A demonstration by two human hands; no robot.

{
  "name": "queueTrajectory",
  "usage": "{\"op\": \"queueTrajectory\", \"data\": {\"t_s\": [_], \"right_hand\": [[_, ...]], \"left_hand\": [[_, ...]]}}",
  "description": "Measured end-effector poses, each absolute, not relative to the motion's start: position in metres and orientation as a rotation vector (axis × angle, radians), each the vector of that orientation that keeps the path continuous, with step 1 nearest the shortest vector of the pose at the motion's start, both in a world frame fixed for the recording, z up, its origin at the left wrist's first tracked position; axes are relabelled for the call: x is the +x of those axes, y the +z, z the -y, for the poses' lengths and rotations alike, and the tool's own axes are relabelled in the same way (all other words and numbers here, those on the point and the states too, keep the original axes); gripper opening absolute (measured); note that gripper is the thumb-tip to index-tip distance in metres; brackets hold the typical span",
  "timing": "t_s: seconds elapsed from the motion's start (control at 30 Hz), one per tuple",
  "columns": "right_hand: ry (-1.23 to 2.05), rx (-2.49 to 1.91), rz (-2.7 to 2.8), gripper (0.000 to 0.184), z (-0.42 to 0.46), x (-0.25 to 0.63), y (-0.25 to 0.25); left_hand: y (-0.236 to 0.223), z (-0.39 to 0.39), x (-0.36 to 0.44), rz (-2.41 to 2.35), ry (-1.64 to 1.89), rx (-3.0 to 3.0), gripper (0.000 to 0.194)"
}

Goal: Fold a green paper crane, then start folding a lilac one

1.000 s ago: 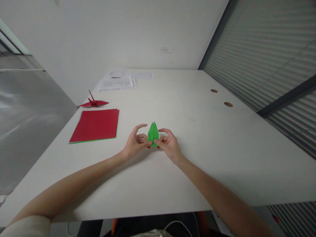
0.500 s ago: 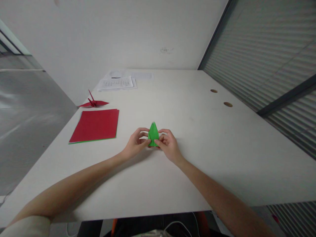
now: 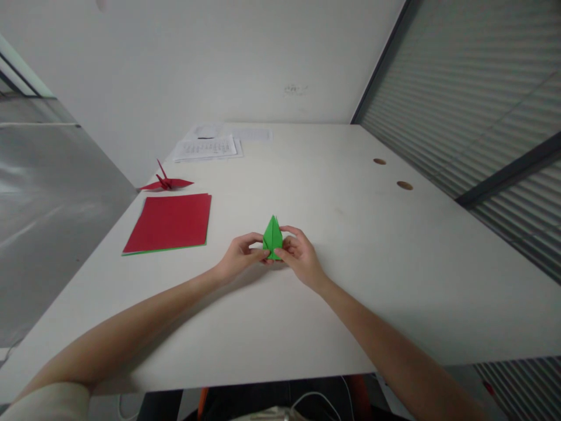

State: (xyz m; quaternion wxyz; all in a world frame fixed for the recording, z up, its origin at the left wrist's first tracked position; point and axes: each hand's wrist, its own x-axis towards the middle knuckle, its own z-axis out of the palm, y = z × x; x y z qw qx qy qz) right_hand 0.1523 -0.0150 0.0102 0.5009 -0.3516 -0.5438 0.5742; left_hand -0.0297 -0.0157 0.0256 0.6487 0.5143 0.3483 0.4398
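Between my two hands stands a small piece of folded green origami paper (image 3: 272, 235), its pointed end up and away from me. My left hand (image 3: 241, 252) pinches its lower left side, thumb in front and fingers curled behind the paper. On the lower right, my right hand (image 3: 301, 256) grips it the same way, thumb on the front and index finger along the upper right edge. The fingers behind the paper are partly hidden.
To the left lies a stack of square paper (image 3: 170, 222), red on top with green below. Behind it sits a red paper crane (image 3: 166, 182). Printed sheets (image 3: 208, 147) lie at the back of the white table (image 3: 307, 175). Two round holes (image 3: 404, 185) are at the right.
My left index finger, raised away a second ago, has come down and curled against the green paper. The paper's tip has turned slightly; the split between its points looks narrower.
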Motion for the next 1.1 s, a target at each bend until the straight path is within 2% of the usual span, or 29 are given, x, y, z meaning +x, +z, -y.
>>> {"op": "queueTrajectory", "data": {"t_s": [0.2,0.47,0.77,0.93,1.1], "right_hand": [[1.551,-0.782,1.312,0.029,0.0164,0.1541,0.0123],[1.452,-0.667,1.328,0.013,0.0164,0.1556,0.0143],[1.419,-0.654,1.295,0.006,0.0158,0.1515,0.0104],[1.419,-0.685,1.324,0.007,0.0160,0.1537,0.0096],[1.411,-0.738,1.353,0.020,0.0160,0.1549,0.0112]], "left_hand": [[0.0249,0.0143,-0.0297,-0.784,1.078,1.182,0.018],[0.0231,0.0143,-0.0292,-0.672,1.163,1.169,0.014],[0.0300,0.0187,-0.0269,-0.612,1.155,1.127,0.010],[0.0294,0.0182,-0.0306,-0.670,1.064,1.076,0.022],[0.0280,0.0174,-0.0300,-0.809,1.077,1.209,0.022]]}}
